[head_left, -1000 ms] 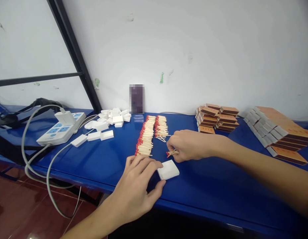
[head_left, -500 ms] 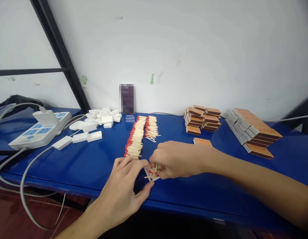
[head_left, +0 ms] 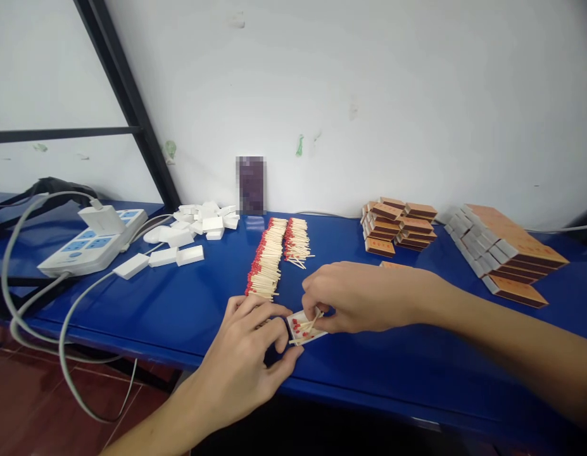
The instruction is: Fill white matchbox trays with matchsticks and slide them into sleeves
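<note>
Near the table's front edge lies a small white tray (head_left: 306,337) with red-tipped matches (head_left: 304,328) in it. My left hand (head_left: 255,345) holds the tray's left end between thumb and fingers. Over its right side, my right hand (head_left: 340,297) pinches some matches, fingertips pressed together and partly hidden. Behind my left hand runs a long row of matches (head_left: 265,259), red heads to the left. A shorter row of matches (head_left: 297,240) lies to its right.
White trays (head_left: 212,225) are heaped at the back left, near a power strip (head_left: 88,244) with cables. Orange matchboxes (head_left: 397,225) are stacked at the back right, and larger matchbox stacks (head_left: 516,240) stand farther right. A pixelated dark object (head_left: 252,185) leans on the wall.
The view has shifted a little, so the scene sits farther right. My right hand has lifted slightly off the tray, and more of the tray and its matches shows.
</note>
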Action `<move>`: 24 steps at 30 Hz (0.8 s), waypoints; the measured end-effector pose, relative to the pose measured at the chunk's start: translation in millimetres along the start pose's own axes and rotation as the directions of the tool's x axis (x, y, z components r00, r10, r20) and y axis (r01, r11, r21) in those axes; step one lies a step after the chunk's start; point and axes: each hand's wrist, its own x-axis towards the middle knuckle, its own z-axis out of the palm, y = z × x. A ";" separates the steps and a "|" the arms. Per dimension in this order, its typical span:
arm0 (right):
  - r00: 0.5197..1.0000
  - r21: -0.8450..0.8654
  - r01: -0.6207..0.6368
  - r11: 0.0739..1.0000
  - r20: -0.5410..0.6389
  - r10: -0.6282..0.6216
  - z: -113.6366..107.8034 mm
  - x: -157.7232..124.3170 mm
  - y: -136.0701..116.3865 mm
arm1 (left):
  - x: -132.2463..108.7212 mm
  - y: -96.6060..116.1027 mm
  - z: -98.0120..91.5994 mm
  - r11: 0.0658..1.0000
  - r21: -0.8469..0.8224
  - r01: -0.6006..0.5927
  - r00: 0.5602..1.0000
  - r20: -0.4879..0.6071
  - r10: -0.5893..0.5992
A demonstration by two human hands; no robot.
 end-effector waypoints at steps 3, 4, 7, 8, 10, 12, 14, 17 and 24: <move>0.999 0.024 0.038 0.999 -0.034 -0.038 1.2 -0.1 0.4 | -0.2 -0.3 0.3 1.000 0.010 -0.020 1.000 -0.020 0.020; 0.998 0.035 0.045 0.998 -0.046 -0.044 1.6 -0.2 0.4 | -0.1 -0.3 0.1 0.999 0.016 -0.027 0.999 -0.019 0.028; 0.997 0.058 0.055 0.997 -0.051 -0.052 3.1 -0.3 0.1 | 0.2 0.0 -1.4 0.999 0.034 -0.043 0.999 0.006 0.042; 0.997 0.061 0.059 0.996 -0.044 -0.056 3.9 -0.1 -0.1 | 0.2 0.1 -2.0 0.998 0.037 -0.047 0.999 0.019 0.047; 0.997 0.056 0.069 0.996 -0.028 -0.068 5.9 0.4 -0.5 | 0.0 0.3 -3.3 0.997 0.043 -0.060 0.997 0.046 0.058; 0.997 0.043 0.077 0.996 -0.022 -0.076 7.6 1.2 -0.9 | -0.4 0.3 -4.3 0.996 0.051 -0.075 0.995 0.065 0.072; 0.996 0.035 0.082 0.996 -0.027 -0.081 8.3 1.8 -1.3 | -0.8 0.1 -4.8 0.995 0.058 -0.082 0.994 0.070 0.078; 0.996 0.048 0.088 0.995 -0.040 -0.086 6.1 1.4 -2.0 | -1.1 -0.6 -5.0 0.995 0.061 -0.077 0.995 0.073 0.072; 0.999 0.067 0.007 0.998 -0.034 -0.005 -5.9 -4.6 -0.2 | 0.5 -0.3 -5.6 0.995 0.073 -0.064 0.991 0.124 0.055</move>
